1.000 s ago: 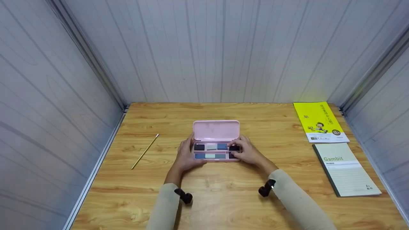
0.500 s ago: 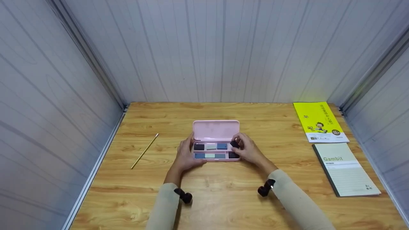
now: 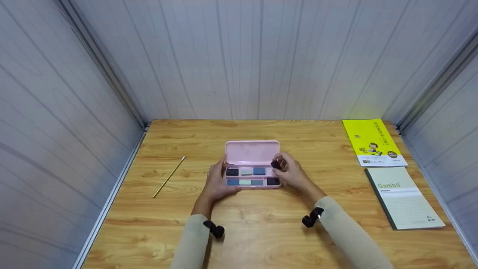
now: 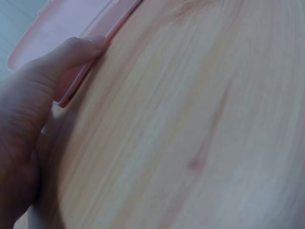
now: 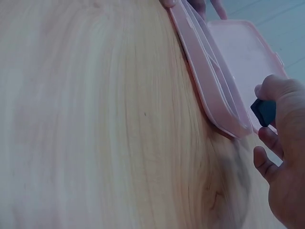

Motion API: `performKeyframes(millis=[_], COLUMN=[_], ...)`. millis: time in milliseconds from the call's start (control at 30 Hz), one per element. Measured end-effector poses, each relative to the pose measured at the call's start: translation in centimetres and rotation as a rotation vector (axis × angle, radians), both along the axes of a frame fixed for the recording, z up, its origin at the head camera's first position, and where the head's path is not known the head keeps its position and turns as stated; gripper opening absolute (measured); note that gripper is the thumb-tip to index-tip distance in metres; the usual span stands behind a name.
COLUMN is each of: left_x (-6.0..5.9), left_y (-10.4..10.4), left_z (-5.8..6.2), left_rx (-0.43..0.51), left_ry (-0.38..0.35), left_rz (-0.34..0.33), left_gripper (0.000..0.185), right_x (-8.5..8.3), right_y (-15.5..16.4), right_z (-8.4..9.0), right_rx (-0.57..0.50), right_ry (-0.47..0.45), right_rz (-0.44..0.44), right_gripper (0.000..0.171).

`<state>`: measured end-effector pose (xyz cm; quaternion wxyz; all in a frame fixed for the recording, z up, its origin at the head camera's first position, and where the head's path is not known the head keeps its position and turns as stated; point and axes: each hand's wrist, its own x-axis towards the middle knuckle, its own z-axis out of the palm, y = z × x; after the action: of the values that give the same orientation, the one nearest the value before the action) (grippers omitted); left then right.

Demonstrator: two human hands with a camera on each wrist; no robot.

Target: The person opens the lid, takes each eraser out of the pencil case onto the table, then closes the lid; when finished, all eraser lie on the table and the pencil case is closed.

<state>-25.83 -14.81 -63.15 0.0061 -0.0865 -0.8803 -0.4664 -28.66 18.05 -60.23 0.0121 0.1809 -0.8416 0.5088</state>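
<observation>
A pink pencil case [image 3: 252, 153] lies unfolded on the table, its lid tipped back toward the wall. Black, blue and pale blocks [image 3: 259, 171] sit in two rows inside its tray. My left hand [image 3: 217, 182] grips the left end of the case, thumb along the front edge; in the left wrist view the thumb [image 4: 78, 50] lies on its rim. Above the tray's right end, my right hand [image 3: 292, 173] pinches a small black block [image 3: 275, 164] between thumb and fingers. That block [image 5: 264, 112] shows dark and angular in the right wrist view, raised beside the case.
A gold pencil [image 3: 169, 177] lies at the left of the wooden table. On the right are a yellow booklet [image 3: 373, 140] and, nearer, a pale notebook [image 3: 405, 198]. Grey-white panel walls [image 3: 242, 59] enclose the table behind and at both sides.
My right hand has lifted the black block from the right end of the tray's back row, moving slightly up and right. The left hand and the case have stayed put.
</observation>
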Motion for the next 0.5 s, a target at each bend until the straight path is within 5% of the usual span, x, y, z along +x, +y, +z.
performKeyframes(millis=[500], left_x=[-0.6], left_y=[-0.9], left_z=[0.4], left_rx=[-0.017], left_ry=[-0.04], left_rz=[-0.078], left_gripper=[0.142], right_x=[-0.5], right_y=[5.4], right_z=[0.5], right_rx=[0.023], right_ry=[-0.022], right_rz=[-0.11], right_gripper=[0.037])
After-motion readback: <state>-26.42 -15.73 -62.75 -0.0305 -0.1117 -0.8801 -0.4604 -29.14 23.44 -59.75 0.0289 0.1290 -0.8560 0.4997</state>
